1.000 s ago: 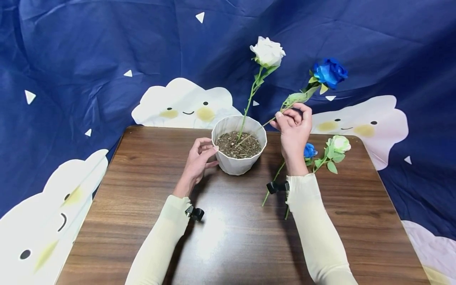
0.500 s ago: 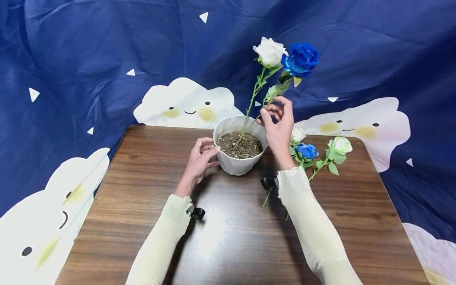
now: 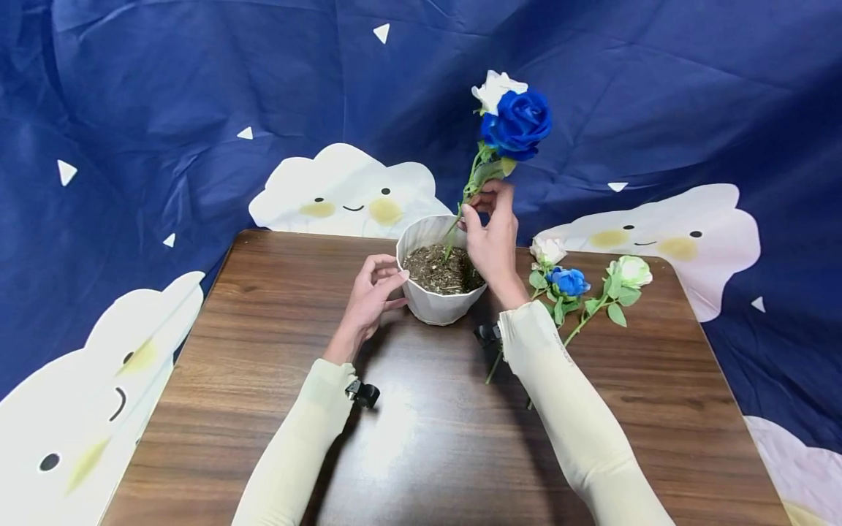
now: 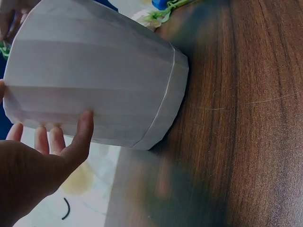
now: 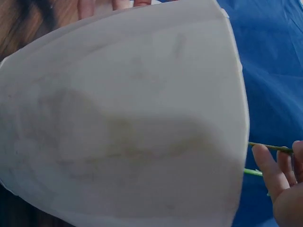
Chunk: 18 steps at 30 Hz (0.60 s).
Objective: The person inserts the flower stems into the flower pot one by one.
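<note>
Blue rose farther left now, mostly above the right hand.

From my end, I had the pot on the table, soil inside, two roses above, three roses right, curtain behind.
</note>
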Tool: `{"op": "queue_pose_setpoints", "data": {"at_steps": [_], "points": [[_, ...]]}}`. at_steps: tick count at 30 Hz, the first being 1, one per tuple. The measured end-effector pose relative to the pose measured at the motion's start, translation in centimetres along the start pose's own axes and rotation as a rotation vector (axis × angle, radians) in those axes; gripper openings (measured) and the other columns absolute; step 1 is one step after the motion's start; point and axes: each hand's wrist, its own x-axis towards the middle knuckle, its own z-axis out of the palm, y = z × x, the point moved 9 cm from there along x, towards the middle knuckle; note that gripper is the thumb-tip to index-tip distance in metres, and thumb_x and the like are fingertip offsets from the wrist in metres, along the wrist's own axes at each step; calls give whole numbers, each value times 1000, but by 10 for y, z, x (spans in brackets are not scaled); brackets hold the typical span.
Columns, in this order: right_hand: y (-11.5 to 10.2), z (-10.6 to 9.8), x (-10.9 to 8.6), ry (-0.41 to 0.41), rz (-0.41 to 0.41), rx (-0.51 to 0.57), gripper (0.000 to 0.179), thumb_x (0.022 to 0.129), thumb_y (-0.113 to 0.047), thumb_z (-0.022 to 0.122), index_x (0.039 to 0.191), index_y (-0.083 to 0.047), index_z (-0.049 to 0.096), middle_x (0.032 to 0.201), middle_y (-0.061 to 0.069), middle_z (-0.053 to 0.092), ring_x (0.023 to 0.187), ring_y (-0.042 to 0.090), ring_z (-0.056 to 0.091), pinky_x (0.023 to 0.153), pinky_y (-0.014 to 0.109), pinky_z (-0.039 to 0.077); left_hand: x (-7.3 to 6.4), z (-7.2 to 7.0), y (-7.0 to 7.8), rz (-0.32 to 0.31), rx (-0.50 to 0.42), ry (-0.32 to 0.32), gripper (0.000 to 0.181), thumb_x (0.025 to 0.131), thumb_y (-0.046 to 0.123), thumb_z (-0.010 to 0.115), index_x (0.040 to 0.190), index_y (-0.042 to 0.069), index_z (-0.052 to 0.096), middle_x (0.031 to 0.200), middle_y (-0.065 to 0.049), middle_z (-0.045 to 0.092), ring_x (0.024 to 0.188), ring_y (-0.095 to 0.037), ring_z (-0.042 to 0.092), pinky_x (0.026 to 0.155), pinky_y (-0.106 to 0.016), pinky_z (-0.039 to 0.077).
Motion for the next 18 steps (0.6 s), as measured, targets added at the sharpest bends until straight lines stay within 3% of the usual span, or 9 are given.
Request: {"op": "queue_pose_setpoints", "data": {"at_steps": [4,10,18], "points": [[-4,12,1,-69,-43,-93,29,95,5,62,120,2,45,103,15,62,91,23,64,67,31,62,0,-1,0,1,-1,0,37,92,3,69,125,10,51,110,-6,52,92,-12,59,92,-62,57],[-6,30,0,-174,-65,-156,28,98,4,57,122,1,44,104,15,60,91,24,62,69,30,61,0,0,0,-4,0,-6,37,93,4,69,124,11,52,110,-6,52,92,-13,59,92,-62,57],[1,41,-2,-221,-35,-213,22,100,-2,58,120,-1,48,106,14,61,96,25,64,77,32,60,0,-1,-1,-4,-2,-1,37,93,3,69,124,12,52,110,-7,52,92,-14,59,91,-61,58]]}}
